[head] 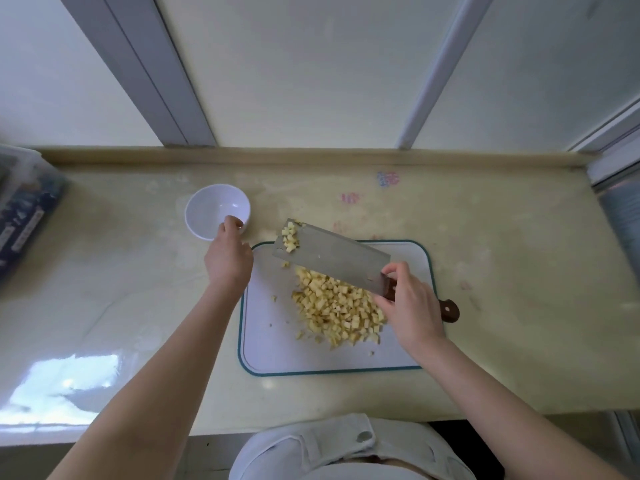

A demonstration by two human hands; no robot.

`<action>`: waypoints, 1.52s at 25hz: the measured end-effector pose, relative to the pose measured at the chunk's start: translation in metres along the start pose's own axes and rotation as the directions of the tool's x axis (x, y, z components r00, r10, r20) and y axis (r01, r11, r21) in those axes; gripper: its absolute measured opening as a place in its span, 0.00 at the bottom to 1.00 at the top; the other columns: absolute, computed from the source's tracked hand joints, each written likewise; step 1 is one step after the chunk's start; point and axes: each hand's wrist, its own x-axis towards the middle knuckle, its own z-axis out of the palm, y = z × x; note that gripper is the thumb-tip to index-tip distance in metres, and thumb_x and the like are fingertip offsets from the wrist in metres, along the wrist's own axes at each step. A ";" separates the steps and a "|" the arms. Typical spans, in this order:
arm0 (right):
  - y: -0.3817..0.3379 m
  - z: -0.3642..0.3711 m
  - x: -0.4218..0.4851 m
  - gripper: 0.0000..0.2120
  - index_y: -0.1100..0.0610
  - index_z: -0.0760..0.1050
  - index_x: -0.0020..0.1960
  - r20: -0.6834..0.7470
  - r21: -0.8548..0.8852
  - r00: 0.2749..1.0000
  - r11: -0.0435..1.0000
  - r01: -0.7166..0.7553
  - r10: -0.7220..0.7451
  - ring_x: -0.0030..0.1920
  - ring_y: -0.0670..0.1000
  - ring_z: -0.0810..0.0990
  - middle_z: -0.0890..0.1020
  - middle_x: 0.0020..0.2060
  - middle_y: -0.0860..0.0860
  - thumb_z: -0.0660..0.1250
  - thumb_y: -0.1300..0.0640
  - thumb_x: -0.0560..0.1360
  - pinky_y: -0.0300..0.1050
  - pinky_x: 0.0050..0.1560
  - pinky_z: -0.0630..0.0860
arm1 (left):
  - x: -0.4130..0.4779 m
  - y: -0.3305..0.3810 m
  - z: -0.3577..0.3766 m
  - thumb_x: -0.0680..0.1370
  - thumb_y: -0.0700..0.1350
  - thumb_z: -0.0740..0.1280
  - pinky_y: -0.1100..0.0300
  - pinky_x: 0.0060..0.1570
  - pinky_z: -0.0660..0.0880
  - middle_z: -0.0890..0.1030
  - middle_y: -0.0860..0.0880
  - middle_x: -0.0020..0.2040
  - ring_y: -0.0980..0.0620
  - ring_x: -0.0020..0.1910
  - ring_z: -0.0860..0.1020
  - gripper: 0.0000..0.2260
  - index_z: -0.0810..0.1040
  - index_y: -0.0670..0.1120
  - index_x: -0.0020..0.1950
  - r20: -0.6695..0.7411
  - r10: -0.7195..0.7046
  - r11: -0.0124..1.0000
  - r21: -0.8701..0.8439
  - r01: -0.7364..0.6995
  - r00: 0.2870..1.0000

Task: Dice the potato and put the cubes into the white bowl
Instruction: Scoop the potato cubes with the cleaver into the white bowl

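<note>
A heap of yellow potato cubes [341, 308] lies on the white cutting board [270, 341] with a teal rim. My right hand [410, 303] grips the brown handle of a cleaver [332, 259], whose flat blade is lifted over the board's far left corner. A small pile of cubes [290, 237] rides on the blade's far end. The white bowl [214, 209] stands empty on the counter, left of the board. My left hand [228, 254] pinches the bowl's near rim.
A clear plastic box with a dark blue package [24, 216] sits at the counter's left edge. A raised ledge and window frames run along the back. A few stray cubes [285, 264] lie on the board. The counter's front edge is near my body.
</note>
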 end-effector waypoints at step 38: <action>0.081 -0.007 -0.049 0.24 0.59 0.69 0.32 0.321 0.345 0.798 0.722 -0.600 0.510 0.22 0.50 0.68 0.74 0.24 0.51 0.55 0.47 0.82 0.44 0.30 0.69 | -0.087 0.079 0.086 0.83 0.45 0.51 0.58 0.74 0.47 0.64 0.47 0.74 0.50 0.76 0.52 0.19 0.63 0.44 0.73 0.235 0.292 0.930 -0.297 -0.217 0.927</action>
